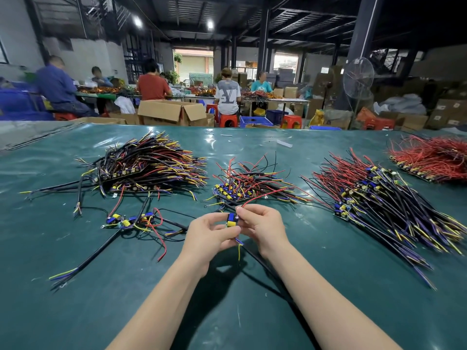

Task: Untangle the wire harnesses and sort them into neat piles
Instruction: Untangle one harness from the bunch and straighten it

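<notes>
Both hands meet over the middle of the green table and hold one wire harness, a small blue and yellow board with wires. My left hand grips its lower left side. My right hand pinches the top, where a red wire arcs up and right. A yellow wire hangs below the hands. Behind them lies a small tangled pile. A large sorted pile sits at the back left, another long pile at the right, and a mostly red pile at the far right.
A few loose harnesses lie left of my hands, with long black cables running toward the near left. The table's green cover is glossy. Beyond the far edge are cardboard boxes, stools, a fan and seated workers.
</notes>
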A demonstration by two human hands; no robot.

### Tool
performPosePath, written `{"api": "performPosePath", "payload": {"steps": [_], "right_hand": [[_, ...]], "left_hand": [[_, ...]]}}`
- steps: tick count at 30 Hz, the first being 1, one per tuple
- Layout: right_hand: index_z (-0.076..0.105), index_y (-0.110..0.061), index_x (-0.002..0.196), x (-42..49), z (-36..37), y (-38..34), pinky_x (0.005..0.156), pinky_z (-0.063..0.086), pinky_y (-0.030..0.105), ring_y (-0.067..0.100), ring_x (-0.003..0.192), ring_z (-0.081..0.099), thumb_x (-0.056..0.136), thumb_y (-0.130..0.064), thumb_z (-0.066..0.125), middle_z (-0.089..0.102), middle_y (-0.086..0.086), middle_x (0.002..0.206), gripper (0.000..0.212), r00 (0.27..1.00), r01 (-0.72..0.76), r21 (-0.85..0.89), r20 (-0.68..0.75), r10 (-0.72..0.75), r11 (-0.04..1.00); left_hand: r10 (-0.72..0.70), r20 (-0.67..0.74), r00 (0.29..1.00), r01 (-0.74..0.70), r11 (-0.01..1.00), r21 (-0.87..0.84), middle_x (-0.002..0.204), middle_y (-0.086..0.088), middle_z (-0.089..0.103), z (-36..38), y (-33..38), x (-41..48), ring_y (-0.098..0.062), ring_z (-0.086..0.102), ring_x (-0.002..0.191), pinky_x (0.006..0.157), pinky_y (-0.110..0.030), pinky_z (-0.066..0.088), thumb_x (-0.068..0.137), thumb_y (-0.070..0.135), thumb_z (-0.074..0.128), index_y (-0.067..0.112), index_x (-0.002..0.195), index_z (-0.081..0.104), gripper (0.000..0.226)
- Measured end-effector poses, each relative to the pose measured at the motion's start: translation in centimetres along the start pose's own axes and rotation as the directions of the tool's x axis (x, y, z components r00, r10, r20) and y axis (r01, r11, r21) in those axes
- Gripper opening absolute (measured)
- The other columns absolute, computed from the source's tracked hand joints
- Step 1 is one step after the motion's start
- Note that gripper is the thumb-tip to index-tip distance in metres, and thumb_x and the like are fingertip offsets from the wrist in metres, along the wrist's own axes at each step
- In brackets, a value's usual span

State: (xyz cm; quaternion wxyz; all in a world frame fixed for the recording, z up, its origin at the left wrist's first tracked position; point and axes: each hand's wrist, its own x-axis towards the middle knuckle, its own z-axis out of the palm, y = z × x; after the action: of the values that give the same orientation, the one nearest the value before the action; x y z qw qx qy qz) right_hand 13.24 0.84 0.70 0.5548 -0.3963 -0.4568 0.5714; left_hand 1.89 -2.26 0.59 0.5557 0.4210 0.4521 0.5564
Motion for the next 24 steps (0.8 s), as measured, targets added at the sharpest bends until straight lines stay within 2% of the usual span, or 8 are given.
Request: {"api": "performPosePath", "payload": {"steps": [2,5,10,13,16,18,21,24], "right_hand": [[0.060,-0.006,0.067,0.0,-0.1,-0.2,0.043,0.048,0.017,0.005,0.039,0.052,0.083,0.007,0.059,0.055,-0.001,0.049,0.020,0.998,0.043,-0.037,-0.046,-0.044,0.998],[0.061,-0.005,0.069,0.0,-0.4,-0.5,0.041,0.046,0.016,0.003,0.038,0.051,0.084,0.010,0.056,0.056,-0.006,0.043,0.022,0.998,0.053,-0.059,-0.037,-0.055,0.997],[0.061,-0.007,0.073,-0.2,-0.1,-0.5,0.043,0.047,0.015,0.004,0.041,0.056,0.085,0.005,0.057,0.060,-0.005,0.047,0.017,0.999,-0.050,-0.001,0.002,0.050,0.999],[0.060,-0.006,0.074,-0.2,-0.2,-0.6,0.043,0.049,0.016,0.007,0.043,0.060,0.085,0.005,0.057,0.063,-0.002,0.048,0.016,0.991,-0.124,0.013,0.044,0.123,0.992],[0.060,-0.007,0.074,-0.2,-0.3,-0.9,0.044,0.049,0.016,0.006,0.043,0.060,0.085,0.003,0.057,0.062,-0.004,0.048,0.016,0.988,-0.132,-0.063,0.077,0.136,0.989],[0.061,-0.008,0.073,-0.2,-0.3,-0.8,0.046,0.049,0.015,0.005,0.044,0.059,0.085,0.003,0.057,0.062,-0.005,0.049,0.017,0.988,-0.120,-0.096,0.091,0.129,0.988],[0.061,-0.009,0.074,-0.2,0.0,-0.5,0.047,0.048,0.014,0.004,0.044,0.059,0.085,0.004,0.057,0.062,-0.006,0.049,0.018,0.990,-0.083,-0.118,0.108,0.096,0.990],[0.062,-0.009,0.072,-0.4,0.5,-0.1,0.045,0.046,0.014,0.004,0.043,0.057,0.083,0.007,0.057,0.062,-0.006,0.048,0.020,0.994,-0.038,-0.122,0.101,0.050,0.992]], "left_hand": [[0.007,-0.009,1.000,-0.007,1.000,0.002,0.078,-0.014,0.063,0.2,-0.1,-0.1,-0.013,0.064,0.059,0.052,-0.018,0.053,0.077,-0.015,0.063,0.010,0.089,0.060,0.028],[-0.017,0.006,1.000,0.016,1.000,0.021,0.086,-0.017,0.062,0.1,0.0,0.0,-0.020,0.062,0.073,0.056,-0.020,0.056,0.077,-0.013,0.064,0.013,0.089,0.060,0.029],[-0.076,0.095,0.993,0.073,0.997,0.040,0.076,-0.010,0.062,-0.8,0.4,0.2,-0.015,0.063,0.061,0.057,-0.023,0.056,0.079,-0.016,0.059,0.010,0.094,0.059,0.029],[-0.191,0.203,0.960,0.194,0.981,0.001,0.068,-0.010,0.066,-1.7,0.9,0.3,-0.016,0.065,0.056,0.056,-0.026,0.058,0.080,-0.025,0.046,0.005,0.095,0.056,0.036],[-0.262,0.262,0.929,0.261,0.965,0.040,0.080,-0.014,0.062,-2.7,1.3,0.4,-0.019,0.064,0.063,0.055,-0.026,0.057,0.076,-0.034,0.033,0.005,0.097,0.057,0.050],[-0.284,0.242,0.928,0.264,0.958,0.112,0.081,-0.010,0.064,-3.0,1.4,0.4,-0.018,0.064,0.067,0.052,-0.023,0.055,0.073,-0.034,0.031,0.008,0.095,0.059,0.055],[-0.264,0.157,0.952,0.225,0.947,0.227,0.071,0.001,0.069,-2.6,1.5,0.4,-0.010,0.066,0.065,0.041,-0.015,0.042,0.073,-0.024,0.028,0.013,0.088,0.061,0.052],[-0.209,0.043,0.977,0.188,0.940,0.286,0.064,0.007,0.066,-1.4,1.4,0.2,-0.004,0.065,0.056,0.037,-0.012,0.027,0.084,-0.001,0.040,0.017,0.082,0.061,0.027]]}}
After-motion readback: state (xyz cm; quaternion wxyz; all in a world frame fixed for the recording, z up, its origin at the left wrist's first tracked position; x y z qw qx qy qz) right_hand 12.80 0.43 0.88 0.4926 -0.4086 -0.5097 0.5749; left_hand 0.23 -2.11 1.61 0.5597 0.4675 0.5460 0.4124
